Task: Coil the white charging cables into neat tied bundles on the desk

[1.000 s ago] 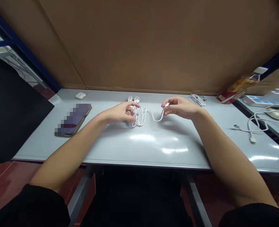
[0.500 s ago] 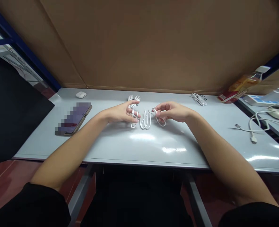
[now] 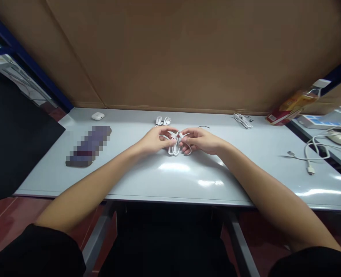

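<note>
Where its loops gather over the grey table (image 3: 147, 184), the white cable (image 3: 174, 151) is pinched in the left hand (image 3: 155, 140), the right hand (image 3: 204, 141) clamped on a plug end (image 3: 180, 134); exact contact is hard to make out. The step looks like bundling, so the next move calls for keeping the loops aligned. Another white bundle (image 3: 159, 121) lies behind.

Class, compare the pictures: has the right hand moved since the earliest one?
Yes. The right hand has moved left, toward the left hand and farther from the coiled white cable lying at the back right.
</note>
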Demonstrator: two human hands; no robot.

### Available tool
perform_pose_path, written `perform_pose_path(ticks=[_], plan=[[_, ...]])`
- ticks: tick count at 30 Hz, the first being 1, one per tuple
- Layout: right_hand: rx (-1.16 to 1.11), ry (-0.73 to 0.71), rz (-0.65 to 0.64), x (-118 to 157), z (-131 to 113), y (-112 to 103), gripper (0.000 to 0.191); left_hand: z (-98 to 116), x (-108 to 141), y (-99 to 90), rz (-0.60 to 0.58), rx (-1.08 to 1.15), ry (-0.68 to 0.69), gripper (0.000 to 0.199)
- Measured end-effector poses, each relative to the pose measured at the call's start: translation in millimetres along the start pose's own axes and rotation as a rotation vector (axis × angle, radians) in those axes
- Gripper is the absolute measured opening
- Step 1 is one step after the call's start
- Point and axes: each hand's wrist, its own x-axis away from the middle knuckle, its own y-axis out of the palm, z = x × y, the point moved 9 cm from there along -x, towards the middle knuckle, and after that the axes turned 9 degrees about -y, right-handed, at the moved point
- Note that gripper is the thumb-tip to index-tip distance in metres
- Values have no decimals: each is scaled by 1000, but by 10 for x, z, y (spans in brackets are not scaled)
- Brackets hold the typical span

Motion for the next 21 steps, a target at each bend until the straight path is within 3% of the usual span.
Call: perform_pose_path(ticks=[6, 11, 18, 21], plan=[[-15, -7, 6, -11, 14, -9, 27, -164, -63, 6, 31, 217, -97, 45], [2, -18, -7, 1, -30, 22, 26, -153, -80, 10, 43, 222, -33, 40], [298, -129, -86, 38, -243, 105, 9, -23, -40, 42, 22, 147, 44, 42], [321, -143, -99, 48, -261, 121, 8, 10, -28, 47, 37, 116, 60, 44]])
